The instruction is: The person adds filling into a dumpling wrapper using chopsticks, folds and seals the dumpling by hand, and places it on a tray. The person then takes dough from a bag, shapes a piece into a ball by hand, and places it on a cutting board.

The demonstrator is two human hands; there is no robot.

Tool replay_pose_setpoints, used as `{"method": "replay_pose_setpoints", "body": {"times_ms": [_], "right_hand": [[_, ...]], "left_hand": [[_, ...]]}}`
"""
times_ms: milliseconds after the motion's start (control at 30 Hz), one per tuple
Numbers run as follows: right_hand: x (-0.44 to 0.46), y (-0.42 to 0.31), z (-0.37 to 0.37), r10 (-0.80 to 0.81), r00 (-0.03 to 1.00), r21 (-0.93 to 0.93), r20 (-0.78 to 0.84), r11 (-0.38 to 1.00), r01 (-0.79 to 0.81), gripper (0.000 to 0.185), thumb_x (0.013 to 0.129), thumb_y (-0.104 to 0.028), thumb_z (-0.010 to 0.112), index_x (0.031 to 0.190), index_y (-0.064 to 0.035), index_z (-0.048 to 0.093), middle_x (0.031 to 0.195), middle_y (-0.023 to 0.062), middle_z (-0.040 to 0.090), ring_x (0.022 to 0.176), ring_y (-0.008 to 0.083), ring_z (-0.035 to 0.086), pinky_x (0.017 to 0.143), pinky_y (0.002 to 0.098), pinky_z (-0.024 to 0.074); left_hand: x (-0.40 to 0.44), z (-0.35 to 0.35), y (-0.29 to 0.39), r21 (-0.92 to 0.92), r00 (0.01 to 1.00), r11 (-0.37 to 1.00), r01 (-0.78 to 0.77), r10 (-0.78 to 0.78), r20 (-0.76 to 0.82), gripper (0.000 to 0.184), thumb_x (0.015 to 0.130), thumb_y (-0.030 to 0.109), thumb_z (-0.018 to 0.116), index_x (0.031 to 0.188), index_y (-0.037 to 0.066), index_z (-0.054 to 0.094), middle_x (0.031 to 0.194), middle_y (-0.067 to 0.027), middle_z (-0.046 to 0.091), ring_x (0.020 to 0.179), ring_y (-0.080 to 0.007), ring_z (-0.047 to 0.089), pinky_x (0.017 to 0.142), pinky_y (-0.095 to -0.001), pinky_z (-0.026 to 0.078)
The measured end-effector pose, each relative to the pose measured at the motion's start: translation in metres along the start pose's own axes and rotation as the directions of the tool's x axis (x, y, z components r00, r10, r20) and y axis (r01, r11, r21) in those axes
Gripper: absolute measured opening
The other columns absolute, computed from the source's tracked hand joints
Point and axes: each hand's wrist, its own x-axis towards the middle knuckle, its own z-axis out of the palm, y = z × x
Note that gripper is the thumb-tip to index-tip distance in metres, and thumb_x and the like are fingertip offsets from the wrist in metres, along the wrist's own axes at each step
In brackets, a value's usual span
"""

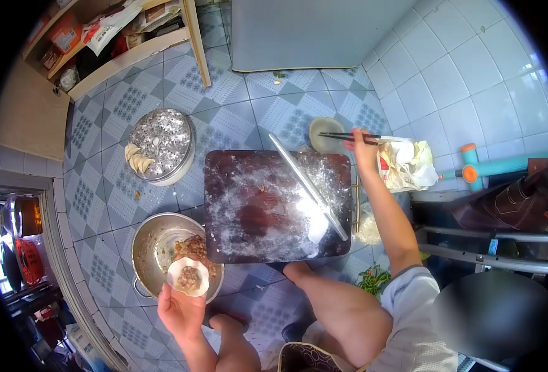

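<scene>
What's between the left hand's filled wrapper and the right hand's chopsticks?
The white-dusted board, with the rolling pin lying aslant on it; next to the filled wrapper, part of the metal bowl. Head view.

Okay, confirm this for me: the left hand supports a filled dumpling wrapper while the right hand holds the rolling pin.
Not quite: the head view shows the right hand holding black chopsticks. The rolling pin lies on the floured board. The left hand does support a filled dumpling wrapper.
</scene>
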Motion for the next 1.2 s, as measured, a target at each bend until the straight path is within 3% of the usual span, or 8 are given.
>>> {"method": "replay_pose_setpoints", "body": {"times_ms": [233, 367, 467, 567, 633, 767, 900, 1200], "right_hand": [[0.008, 0.011, -0.014, 0.062, 0.994, -0.173, 0.086, 0.984, -0.047, 0.036, 0.090, -0.034, 0.055, 0.099, 0.0003, 0.057, 0.087, 0.0082, 0.061, 0.072, 0.0197, 0.065, 0.066, 0.0298, 0.0524], [0.002, -0.023, -0.032, -0.114, 0.986, 0.055, 0.118, 0.993, 0.108, 0.035, 0.093, -0.029, 0.051, 0.107, 0.0021, 0.053, 0.098, 0.0139, 0.059, 0.085, 0.0231, 0.063, 0.081, 0.0319, 0.0521], [-0.050, -0.093, -0.012, -0.116, 0.975, 0.284, 0.191, 0.957, 0.058, 0.034, 0.094, -0.026, 0.049, 0.108, 0.0042, 0.052, 0.097, 0.0162, 0.060, 0.085, 0.0245, 0.063, 0.076, 0.0308, 0.0541], [-0.116, -0.142, 0.024, 0.052, 0.942, 0.466, 0.333, 0.859, -0.212, 0.034, 0.095, -0.026, 0.046, 0.106, 0.0060, 0.052, 0.094, 0.0184, 0.062, 0.078, 0.0268, 0.065, 0.068, 0.0291, 0.0566], [-0.158, -0.154, 0.050, 0.000, 0.715, 0.409, 0.699, 0.820, -0.400, 0.034, 0.096, -0.024, 0.041, 0.102, 0.0068, 0.051, 0.089, 0.0195, 0.063, 0.070, 0.0283, 0.066, 0.058, 0.0290, 0.0574], [-0.216, -0.165, 0.101, 0.016, 0.463, 0.208, 0.886, 0.879, -0.429, 0.034, 0.096, -0.025, 0.039, 0.100, 0.0069, 0.051, 0.085, 0.0229, 0.062, 0.066, 0.0298, 0.066, 0.053, 0.0329, 0.0572], [-0.236, -0.169, 0.128, 0.045, 0.333, 0.092, 0.942, 0.918, -0.385, 0.035, 0.095, -0.025, 0.041, 0.100, 0.0079, 0.052, 0.084, 0.0218, 0.062, 0.069, 0.0296, 0.066, 0.057, 0.0322, 0.0575], [-0.238, -0.165, 0.136, 0.048, 0.372, 0.092, 0.927, 0.932, -0.350, 0.035, 0.096, -0.025, 0.041, 0.100, 0.0083, 0.052, 0.084, 0.0209, 0.063, 0.070, 0.0283, 0.067, 0.058, 0.0314, 0.0574]], "left_hand": [[0.000, 0.000, 0.001, -0.027, 1.000, 0.999, 0.024, -0.024, -0.009, 0.056, 0.091, 0.024, 0.040, 0.136, -0.006, 0.026, 0.139, -0.0202, 0.034, 0.130, -0.0339, 0.031, 0.109, -0.0433, 0.023], [0.003, -0.009, 0.008, -0.137, 0.999, 0.990, -0.020, 0.025, 0.035, 0.056, 0.091, 0.026, 0.042, 0.135, -0.004, 0.028, 0.139, -0.0169, 0.035, 0.129, -0.0295, 0.034, 0.108, -0.0436, 0.025], [0.007, -0.009, 0.014, -0.153, 0.993, 0.988, -0.014, 0.032, 0.116, 0.058, 0.090, 0.027, 0.043, 0.136, -0.004, 0.026, 0.140, -0.0182, 0.033, 0.130, -0.0302, 0.032, 0.108, -0.0448, 0.024], [0.008, -0.010, 0.017, -0.156, 0.997, 0.988, 0.001, 0.011, 0.079, 0.059, 0.091, 0.028, 0.043, 0.137, -0.004, 0.025, 0.141, -0.0209, 0.030, 0.131, -0.0323, 0.029, 0.108, -0.0453, 0.022], [0.004, -0.007, 0.019, -0.166, 0.997, 0.986, -0.007, 0.021, 0.080, 0.059, 0.091, 0.029, 0.042, 0.137, -0.004, 0.024, 0.142, -0.0229, 0.027, 0.132, -0.0339, 0.027, 0.109, -0.0457, 0.020], [-0.005, -0.010, 0.024, -0.189, 0.992, 0.982, -0.016, 0.040, 0.121, 0.059, 0.091, 0.029, 0.042, 0.136, -0.005, 0.025, 0.140, -0.0203, 0.032, 0.130, -0.0313, 0.032, 0.108, -0.0441, 0.023], [-0.011, -0.010, 0.031, -0.197, 0.992, 0.979, -0.053, 0.073, 0.100, 0.059, 0.091, 0.029, 0.043, 0.136, -0.005, 0.026, 0.138, -0.0181, 0.036, 0.128, -0.0284, 0.036, 0.107, -0.0418, 0.027], [-0.018, -0.018, 0.036, -0.174, 0.981, 0.979, -0.104, 0.130, 0.145, 0.055, 0.094, 0.030, 0.036, 0.137, -0.002, 0.025, 0.140, -0.0159, 0.034, 0.130, -0.0278, 0.033, 0.108, -0.0436, 0.023]]}}
